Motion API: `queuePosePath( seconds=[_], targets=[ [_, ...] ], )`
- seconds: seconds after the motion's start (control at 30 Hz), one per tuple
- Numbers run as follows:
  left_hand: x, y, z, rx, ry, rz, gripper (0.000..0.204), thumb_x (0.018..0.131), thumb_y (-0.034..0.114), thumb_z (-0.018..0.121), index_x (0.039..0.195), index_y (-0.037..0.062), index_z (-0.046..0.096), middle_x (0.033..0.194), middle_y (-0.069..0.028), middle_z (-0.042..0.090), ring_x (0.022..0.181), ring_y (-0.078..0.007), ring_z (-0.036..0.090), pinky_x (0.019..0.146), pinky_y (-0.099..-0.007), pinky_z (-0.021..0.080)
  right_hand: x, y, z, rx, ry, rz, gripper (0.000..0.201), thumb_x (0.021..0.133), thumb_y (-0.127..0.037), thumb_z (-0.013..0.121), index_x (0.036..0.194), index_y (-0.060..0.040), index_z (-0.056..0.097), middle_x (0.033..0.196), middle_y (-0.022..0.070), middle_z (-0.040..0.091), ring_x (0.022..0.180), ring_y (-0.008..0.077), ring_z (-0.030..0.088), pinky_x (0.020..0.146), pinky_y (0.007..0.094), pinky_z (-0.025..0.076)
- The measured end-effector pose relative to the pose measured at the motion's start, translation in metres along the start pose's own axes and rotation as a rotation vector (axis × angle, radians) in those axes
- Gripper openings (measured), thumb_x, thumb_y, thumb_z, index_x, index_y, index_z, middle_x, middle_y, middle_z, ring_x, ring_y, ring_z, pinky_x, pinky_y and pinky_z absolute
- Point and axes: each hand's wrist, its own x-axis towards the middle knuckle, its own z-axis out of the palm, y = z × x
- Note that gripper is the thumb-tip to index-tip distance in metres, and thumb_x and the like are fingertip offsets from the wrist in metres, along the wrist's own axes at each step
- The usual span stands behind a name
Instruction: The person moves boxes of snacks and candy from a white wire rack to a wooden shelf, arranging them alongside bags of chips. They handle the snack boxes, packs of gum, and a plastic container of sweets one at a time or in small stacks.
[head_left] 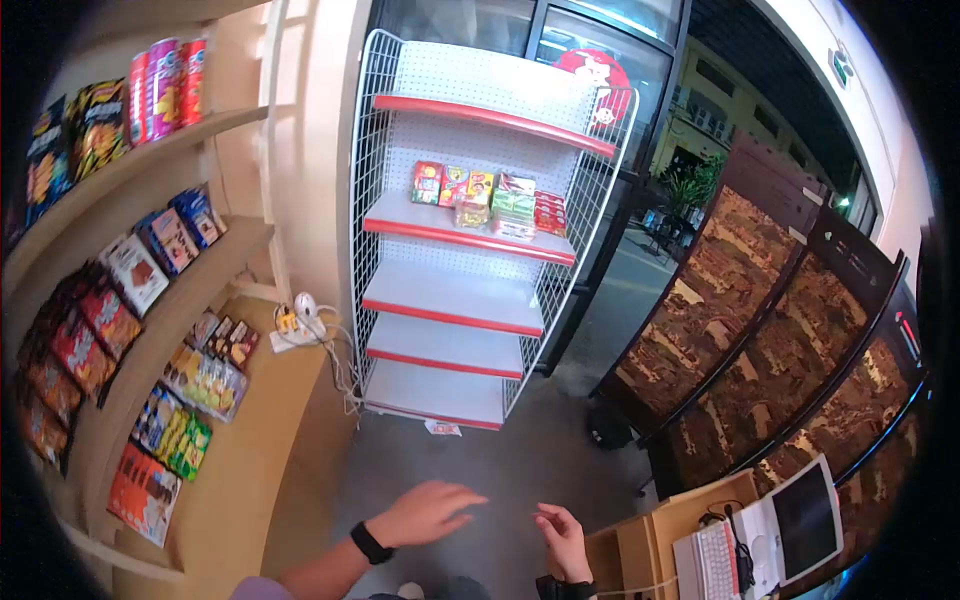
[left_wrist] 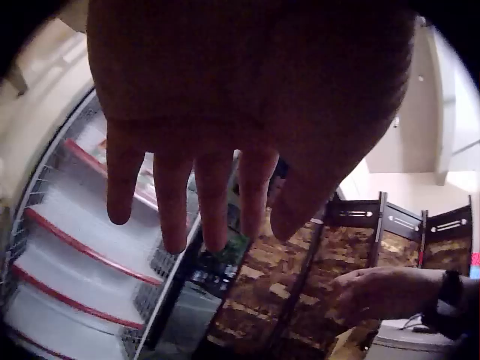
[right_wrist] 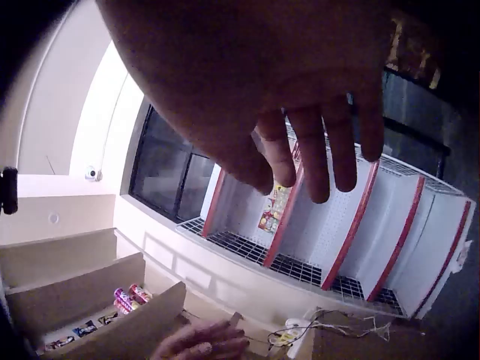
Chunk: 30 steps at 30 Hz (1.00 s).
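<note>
Both hands hang in the air over the grey floor in the head view, holding nothing. The left hand [head_left: 427, 513] has its fingers extended toward the right; the left wrist view shows its palm [left_wrist: 247, 82] and spread fingers close up. Lower right of it, the right hand [head_left: 566, 543] has loosely bent fingers; its palm and relaxed fingers fill the top of the right wrist view [right_wrist: 292, 90]. The hands are apart. Beyond them stands a white rack [head_left: 450, 290] with red shelf edges, small colourful packets [head_left: 480, 190] sitting on its second shelf.
Wooden shelves [head_left: 190, 125] at left carry snack bags [head_left: 100, 120], tubes [head_left: 162, 88] and packs. A power strip [head_left: 295, 335] with cables lies beside the rack. At right are a patterned folding screen [head_left: 740, 320], a wooden desk [head_left: 640, 545], a keyboard [head_left: 708, 562] and a monitor [head_left: 806, 520].
</note>
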Motion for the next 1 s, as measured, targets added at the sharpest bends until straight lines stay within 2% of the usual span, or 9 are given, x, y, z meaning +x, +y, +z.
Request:
queuePosePath(
  seconds=[0.1, 0.23, 0.37, 0.5, 0.63, 0.7, 0.83, 0.9, 1.0],
  targets=[
    [0.046, -0.027, 0.014, -0.235, -0.153, 0.062, 0.039, 0.093, 0.027, 0.053, 0.128, 0.0119, 0.051, 0.12, -0.0114, 0.057, 0.108, -0.0313, 0.054, 0.093, -0.0397, 0.043, 0.058, 0.027, -0.005, 0.123, -0.026, 0.049, 0.026, 0.09, -0.002, 0.059, 0.116, -0.0017, 0.059, 0.101, 0.0056, 0.066, 0.093, 0.0108, 0.06, 0.085, 0.024, 0.046],
    [0.093, -0.075, -0.003, -0.465, -0.317, 0.035, 0.042, 0.094, 0.031, 0.053, 0.13, 0.0109, 0.05, 0.124, -0.0122, 0.055, 0.115, -0.0312, 0.051, 0.096, -0.0389, 0.043, 0.159, 0.011, -0.007, -0.11, -0.083, 0.052, 0.025, 0.09, -0.002, 0.06, 0.115, -0.0011, 0.059, 0.098, 0.0062, 0.067, 0.096, 0.0114, 0.061, 0.085, 0.0237, 0.047],
    [0.143, -0.143, -0.068, -0.411, -0.152, -0.022, 0.041, 0.094, 0.032, 0.054, 0.129, 0.0108, 0.051, 0.121, -0.0124, 0.056, 0.112, -0.0305, 0.054, 0.093, -0.0382, 0.045, 0.286, -0.037, 0.007, -0.028, -0.119, -0.008, 0.025, 0.09, -0.009, 0.062, 0.113, -0.0019, 0.06, 0.097, 0.008, 0.068, 0.093, 0.0126, 0.061, 0.086, 0.0262, 0.047],
    [0.18, -0.208, -0.138, -0.229, 0.182, -0.168, 0.043, 0.091, 0.03, 0.06, 0.128, 0.0115, 0.052, 0.114, -0.0133, 0.06, 0.104, -0.0308, 0.059, 0.089, -0.037, 0.048, 0.429, -0.09, 0.029, -0.087, -0.389, -0.128, 0.026, 0.091, -0.008, 0.06, 0.116, -0.0015, 0.059, 0.102, 0.007, 0.067, 0.097, 0.0109, 0.061, 0.084, 0.0248, 0.048],
    [0.21, -0.249, -0.221, 0.06, 0.195, -0.148, 0.044, 0.089, 0.026, 0.062, 0.127, 0.0078, 0.051, 0.114, -0.014, 0.06, 0.103, -0.0321, 0.058, 0.088, -0.0381, 0.048, 0.528, -0.207, 0.09, -0.654, -0.683, -0.47, 0.031, 0.088, -0.015, 0.064, 0.116, -0.003, 0.059, 0.106, 0.0082, 0.066, 0.101, 0.0161, 0.061, 0.09, 0.0297, 0.047],
    [0.223, -0.244, -0.268, 0.122, 0.285, -0.145, 0.044, 0.089, 0.024, 0.063, 0.127, 0.0068, 0.051, 0.114, -0.0136, 0.06, 0.104, -0.0314, 0.059, 0.088, -0.0378, 0.048, 0.573, -0.242, 0.124, -0.804, -0.622, -0.887, 0.03, 0.085, -0.006, 0.064, 0.115, -0.0043, 0.059, 0.11, 0.0111, 0.064, 0.106, 0.0237, 0.06, 0.092, 0.0327, 0.046],
    [0.263, -0.266, -0.34, 0.065, 0.305, -0.217, 0.05, 0.089, 0.02, 0.064, 0.134, 0.0095, 0.045, 0.12, -0.0139, 0.057, 0.11, -0.026, 0.056, 0.091, -0.0348, 0.047, 0.664, -0.275, 0.202, -0.894, -0.661, -1.05, 0.043, 0.081, -0.01, 0.067, 0.122, -0.0053, 0.054, 0.119, 0.0142, 0.059, 0.113, 0.029, 0.055, 0.097, 0.036, 0.043],
    [0.305, -0.303, -0.362, -0.421, 0.32, -0.059, 0.059, 0.089, 0.019, 0.063, 0.14, 0.0094, 0.036, 0.126, -0.015, 0.053, 0.114, -0.0227, 0.054, 0.092, -0.0359, 0.046, 0.722, -0.267, 0.23, -0.964, -0.697, -1.144, 0.049, 0.079, -0.013, 0.068, 0.125, -0.0056, 0.052, 0.122, 0.0156, 0.057, 0.116, 0.0307, 0.053, 0.099, 0.0376, 0.042],
    [0.367, -0.378, -0.406, -0.436, 0.223, -0.269, 0.074, 0.086, 0.018, 0.068, 0.145, 0.0098, 0.024, 0.139, -0.0138, 0.039, 0.122, -0.025, 0.047, 0.101, -0.0362, 0.041, 0.812, -0.279, 0.264, -1.109, -0.8, -1.053, 0.059, 0.077, -0.02, 0.069, 0.13, -0.0063, 0.048, 0.126, 0.0171, 0.053, 0.12, 0.0332, 0.048, 0.101, 0.0395, 0.039]
  ],
)
